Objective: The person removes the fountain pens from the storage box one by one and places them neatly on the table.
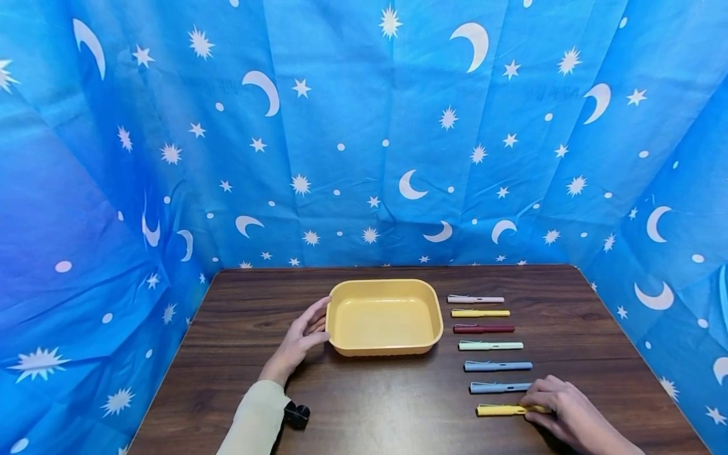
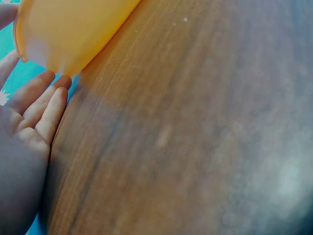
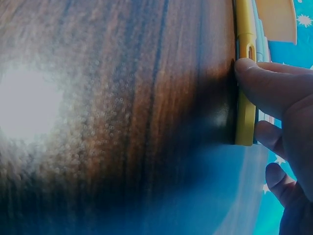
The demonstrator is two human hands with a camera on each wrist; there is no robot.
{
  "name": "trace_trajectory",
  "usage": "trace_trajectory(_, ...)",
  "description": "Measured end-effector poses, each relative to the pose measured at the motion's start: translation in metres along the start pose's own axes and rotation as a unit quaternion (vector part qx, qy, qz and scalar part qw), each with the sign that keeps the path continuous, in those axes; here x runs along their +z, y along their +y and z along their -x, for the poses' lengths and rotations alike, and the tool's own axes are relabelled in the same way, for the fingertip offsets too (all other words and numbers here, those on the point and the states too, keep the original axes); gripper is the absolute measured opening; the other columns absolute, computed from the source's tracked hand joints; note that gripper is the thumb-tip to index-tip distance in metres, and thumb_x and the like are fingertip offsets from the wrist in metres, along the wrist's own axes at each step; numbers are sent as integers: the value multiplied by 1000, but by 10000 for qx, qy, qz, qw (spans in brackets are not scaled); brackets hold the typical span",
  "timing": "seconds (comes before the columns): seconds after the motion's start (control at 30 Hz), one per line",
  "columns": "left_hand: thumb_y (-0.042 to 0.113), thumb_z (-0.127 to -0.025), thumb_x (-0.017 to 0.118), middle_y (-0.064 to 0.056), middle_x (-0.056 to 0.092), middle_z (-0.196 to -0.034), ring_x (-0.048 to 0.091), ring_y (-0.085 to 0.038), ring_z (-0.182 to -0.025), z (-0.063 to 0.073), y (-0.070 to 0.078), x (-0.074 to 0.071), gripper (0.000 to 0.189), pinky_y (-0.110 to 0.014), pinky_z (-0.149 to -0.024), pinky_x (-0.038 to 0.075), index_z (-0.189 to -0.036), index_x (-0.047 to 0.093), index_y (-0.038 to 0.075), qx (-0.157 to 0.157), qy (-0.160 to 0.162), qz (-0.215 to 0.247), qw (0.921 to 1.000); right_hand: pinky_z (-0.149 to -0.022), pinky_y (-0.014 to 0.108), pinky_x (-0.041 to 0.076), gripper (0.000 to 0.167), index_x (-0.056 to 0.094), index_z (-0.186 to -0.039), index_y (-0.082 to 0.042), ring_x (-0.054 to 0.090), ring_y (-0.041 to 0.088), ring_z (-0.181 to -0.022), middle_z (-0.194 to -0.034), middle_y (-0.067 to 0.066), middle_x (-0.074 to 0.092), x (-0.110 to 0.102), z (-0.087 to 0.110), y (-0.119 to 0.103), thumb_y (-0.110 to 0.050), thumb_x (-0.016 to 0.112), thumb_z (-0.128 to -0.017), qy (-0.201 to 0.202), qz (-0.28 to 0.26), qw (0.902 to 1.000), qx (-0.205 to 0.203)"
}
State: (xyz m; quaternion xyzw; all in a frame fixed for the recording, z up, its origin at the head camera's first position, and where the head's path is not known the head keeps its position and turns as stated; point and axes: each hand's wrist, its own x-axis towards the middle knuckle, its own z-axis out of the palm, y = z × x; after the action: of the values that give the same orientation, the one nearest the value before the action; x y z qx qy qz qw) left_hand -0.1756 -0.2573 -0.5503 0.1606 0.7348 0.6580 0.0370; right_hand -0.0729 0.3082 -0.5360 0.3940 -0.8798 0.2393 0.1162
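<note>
A yellow pen point(image 1: 500, 410) lies nearest the front of the table, and my right hand point(image 1: 560, 407) pinches it near its right end. In the right wrist view, the thumb presses on the barrel of this yellow pen point(image 3: 246, 112), with fingers on the far side. My left hand point(image 1: 296, 344) rests against the left side of a yellow rectangular tray point(image 1: 385, 349), fingers fairly straight and spread along its rim. The left wrist view shows the fingertips point(image 2: 61, 82) at the tray's outer wall point(image 2: 73, 34). Just behind the pinched pen lies a blue pen point(image 1: 497, 387), partly covered by the right hand.
Behind these, more pens lie in a column right of the tray: another blue pen point(image 1: 497, 366), a mint pen point(image 1: 490, 345), a dark red pen point(image 1: 483, 328), a second yellow pen point(image 1: 480, 313) and a pale pink pen point(image 1: 475, 299). Blue star-patterned cloth point(image 1: 364, 126) surrounds the wooden table point(image 1: 370, 404).
</note>
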Motion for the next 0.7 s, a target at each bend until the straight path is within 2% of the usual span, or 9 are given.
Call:
trace_trajectory(0.2, 10, -98, 69, -20, 38, -166, 39, -38, -151, 2, 1, 1, 74, -44, -121, 38, -165, 35, 13, -57, -2, 17, 10000, -61, 21, 51, 20, 79, -101, -30, 58, -2, -83, -93, -20, 68, -5, 1, 1, -18, 87, -87, -407, -132, 9987, 277)
trace_trajectory(0.33, 10, -98, 69, -19, 38, -166, 39, -38, -151, 1, 2, 1, 74, -37, -120, 40, -165, 36, 14, -73, 5, 20, 10000, -62, 23, 53, 21, 80, -106, -27, 59, -1, -85, -98, -20, 68, -10, 0, 0, -20, 86, -88, -486, -105, 9978, 438)
trace_trajectory(0.43, 7, -98, 69, -21, 38, -166, 38, -40, -151, 1, 1, 1, 74, -27, -117, 42, -165, 35, 13, -36, 0, 44, 10000, -65, 25, 55, 25, 79, -111, -27, 61, 0, -88, -102, -21, 68, -15, -1, -5, -29, 87, -87, -381, 87, 9963, 763)
trace_trajectory(0.57, 3, -99, 67, -23, 37, -166, 37, -42, -152, 2, 0, 2, 73, -22, -115, 42, -165, 35, 11, 4, -21, 52, 10000, -73, 33, 61, 34, 78, -116, -24, 64, 5, -95, -108, -18, 69, -19, -7, -16, -40, 86, -86, -59, 421, 9872, 1537)
trace_trajectory(0.7, 5, -100, 66, -22, 37, -166, 37, -41, -152, 3, -1, 3, 72, -24, -116, 42, -165, 35, 13, 16, -23, -4, 10000, -82, 48, 62, 42, 76, -123, -16, 67, 18, -104, -115, -6, 72, -19, -20, -26, -35, 87, -87, 388, 645, 9761, 2037)
